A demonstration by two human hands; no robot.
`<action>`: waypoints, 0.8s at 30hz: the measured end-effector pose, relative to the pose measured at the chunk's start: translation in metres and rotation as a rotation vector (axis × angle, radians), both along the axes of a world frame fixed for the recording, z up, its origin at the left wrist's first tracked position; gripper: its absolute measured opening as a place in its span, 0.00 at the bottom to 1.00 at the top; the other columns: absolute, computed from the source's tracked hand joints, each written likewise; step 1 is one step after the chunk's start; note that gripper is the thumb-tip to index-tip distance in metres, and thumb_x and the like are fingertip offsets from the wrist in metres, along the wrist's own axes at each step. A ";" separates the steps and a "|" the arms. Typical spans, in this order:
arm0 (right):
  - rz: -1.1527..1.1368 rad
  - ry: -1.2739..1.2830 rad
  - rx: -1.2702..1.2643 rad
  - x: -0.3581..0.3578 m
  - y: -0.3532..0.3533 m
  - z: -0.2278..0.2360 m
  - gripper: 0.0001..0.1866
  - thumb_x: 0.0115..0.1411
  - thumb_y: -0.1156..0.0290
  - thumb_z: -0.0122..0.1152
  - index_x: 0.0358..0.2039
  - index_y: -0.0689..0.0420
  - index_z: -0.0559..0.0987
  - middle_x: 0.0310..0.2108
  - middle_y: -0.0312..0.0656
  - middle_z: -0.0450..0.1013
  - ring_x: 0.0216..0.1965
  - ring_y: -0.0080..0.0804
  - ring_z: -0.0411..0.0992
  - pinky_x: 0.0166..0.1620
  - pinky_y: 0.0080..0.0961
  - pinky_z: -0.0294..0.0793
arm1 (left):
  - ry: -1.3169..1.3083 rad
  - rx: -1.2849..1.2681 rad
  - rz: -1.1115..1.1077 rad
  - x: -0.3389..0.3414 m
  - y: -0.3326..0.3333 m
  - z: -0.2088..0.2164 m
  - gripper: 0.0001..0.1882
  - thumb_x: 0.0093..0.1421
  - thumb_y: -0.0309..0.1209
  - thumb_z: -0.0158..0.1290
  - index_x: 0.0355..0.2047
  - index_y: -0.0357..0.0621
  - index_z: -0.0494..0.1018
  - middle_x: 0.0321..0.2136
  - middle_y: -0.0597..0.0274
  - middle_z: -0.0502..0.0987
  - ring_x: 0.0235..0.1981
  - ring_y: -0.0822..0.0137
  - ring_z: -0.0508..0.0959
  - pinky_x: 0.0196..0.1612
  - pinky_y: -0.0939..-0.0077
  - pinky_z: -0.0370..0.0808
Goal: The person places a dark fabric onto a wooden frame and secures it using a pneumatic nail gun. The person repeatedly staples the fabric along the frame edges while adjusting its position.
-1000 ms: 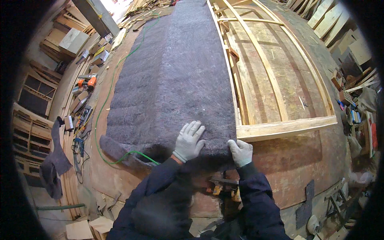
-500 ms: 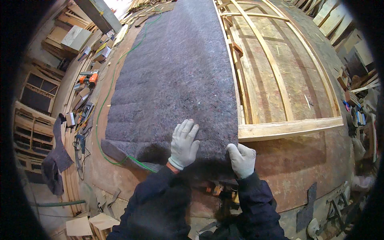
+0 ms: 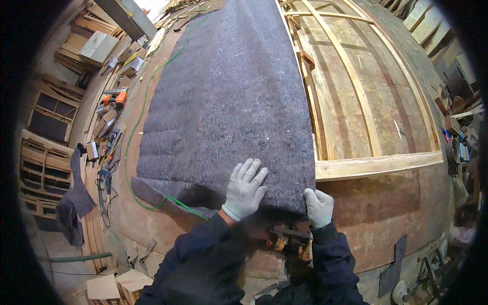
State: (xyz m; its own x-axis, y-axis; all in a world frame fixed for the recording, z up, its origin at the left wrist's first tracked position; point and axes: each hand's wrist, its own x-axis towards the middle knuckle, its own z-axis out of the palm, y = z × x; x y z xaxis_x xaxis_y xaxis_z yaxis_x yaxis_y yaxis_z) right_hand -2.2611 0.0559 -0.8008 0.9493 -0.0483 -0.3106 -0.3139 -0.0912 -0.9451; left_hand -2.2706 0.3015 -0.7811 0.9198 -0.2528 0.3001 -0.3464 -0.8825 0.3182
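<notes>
A large sheet of dark grey felt (image 3: pixel 229 112) lies over the left part of a pale wooden frame (image 3: pixel 378 163), hiding what is under it. My left hand (image 3: pixel 245 188), in a white work glove, rests flat on the felt close to its near edge, fingers spread. At the near right corner of the sheet, my gloved right hand (image 3: pixel 319 207) is closed, thumb and fingers pinching the felt's edge. The near left part of the felt hangs down and curls up, and a green hose (image 3: pixel 185 207) passes by it.
Along the left lie an orange nail gun (image 3: pixel 116 97), a blue power tool (image 3: pixel 104 180), boxes and long wooden strips. A felt scrap (image 3: pixel 73 208) drapes there. Below my hands is a partly hidden yellow-and-black tool (image 3: pixel 277 243). Another felt scrap (image 3: pixel 392 269) lies at the lower right.
Both hands have shifted slightly to the right. The felt's right edge has moved a little the same way, along the wooden beam; the whole view has also shifted slightly.
</notes>
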 end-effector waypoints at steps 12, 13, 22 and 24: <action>0.017 0.004 0.018 0.006 -0.027 -0.048 0.16 0.67 0.68 0.61 0.28 0.68 0.82 0.24 0.26 0.71 0.28 0.15 0.66 0.31 0.21 0.67 | -0.097 -0.008 0.337 -0.056 0.095 -0.025 0.24 0.61 0.26 0.53 0.60 0.40 0.71 0.61 0.47 0.71 0.64 0.45 0.68 0.67 0.52 0.61; 0.032 -0.026 0.066 0.006 -0.027 -0.055 0.16 0.67 0.68 0.61 0.26 0.68 0.80 0.23 0.26 0.70 0.26 0.15 0.65 0.29 0.21 0.65 | -0.079 0.013 0.378 -0.063 0.108 -0.031 0.24 0.62 0.26 0.53 0.60 0.40 0.71 0.61 0.47 0.71 0.63 0.45 0.68 0.67 0.53 0.61; -0.008 -0.002 0.040 0.005 -0.026 -0.070 0.18 0.66 0.68 0.61 0.20 0.62 0.76 0.21 0.23 0.66 0.25 0.14 0.61 0.28 0.21 0.61 | 0.158 0.039 0.616 -0.076 0.190 -0.077 0.35 0.53 0.20 0.49 0.65 0.39 0.64 0.61 0.43 0.70 0.63 0.45 0.69 0.67 0.57 0.65; 0.004 -0.011 0.044 0.004 -0.027 -0.070 0.18 0.66 0.67 0.61 0.21 0.63 0.77 0.21 0.24 0.66 0.25 0.14 0.61 0.28 0.23 0.62 | 0.092 0.087 0.539 -0.074 0.198 -0.081 0.34 0.53 0.22 0.50 0.64 0.39 0.66 0.60 0.45 0.72 0.61 0.46 0.71 0.65 0.57 0.66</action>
State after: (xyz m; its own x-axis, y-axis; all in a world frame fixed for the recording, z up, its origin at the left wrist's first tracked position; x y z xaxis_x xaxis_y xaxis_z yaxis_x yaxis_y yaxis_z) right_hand -2.2569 0.0293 -0.8709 0.9529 -0.0313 -0.3017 -0.3030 -0.0502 -0.9517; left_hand -2.3451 0.4993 -0.8622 0.9474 0.2403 0.2116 0.1871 -0.9517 0.2433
